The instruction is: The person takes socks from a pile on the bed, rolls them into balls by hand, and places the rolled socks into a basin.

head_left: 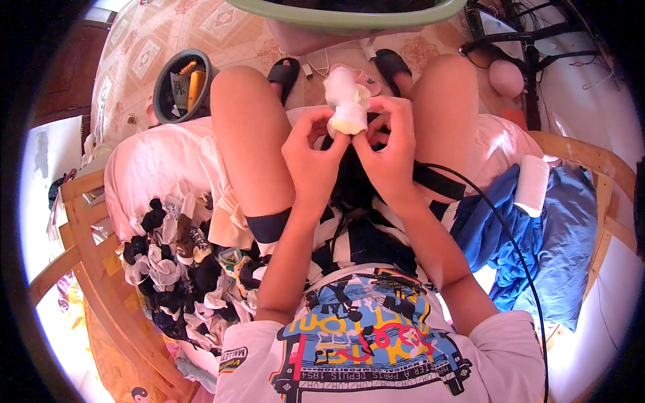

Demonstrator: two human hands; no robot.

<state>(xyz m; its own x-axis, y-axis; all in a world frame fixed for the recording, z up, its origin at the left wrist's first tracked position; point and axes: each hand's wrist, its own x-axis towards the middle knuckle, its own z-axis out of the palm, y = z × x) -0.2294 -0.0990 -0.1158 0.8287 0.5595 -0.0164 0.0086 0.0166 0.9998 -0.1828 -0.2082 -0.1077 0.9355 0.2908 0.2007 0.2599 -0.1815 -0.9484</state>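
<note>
Between my knees I hold a white sock [345, 97] with a pale yellow part at its near end. It looks bunched or folded, and I cannot tell whether it is one sock or a pair. My left hand [314, 144] pinches its left side with thumb and fingers. On the other side, my right hand [388, 144] grips it the same way, both thumbs meeting at the near edge. Left of my thigh lies a heap of mixed socks [195, 269], black, white, grey and brown, on the bed.
A dark bin [161, 101] with rubbish stands on the tiled floor at left. Ahead is a green-rimmed basin [376, 20]. Blue cloth [497, 228] and a white roll [531, 185] lie at right. A black cable [514, 238] runs down past my right arm. Wooden rails [101, 289] edge the seat.
</note>
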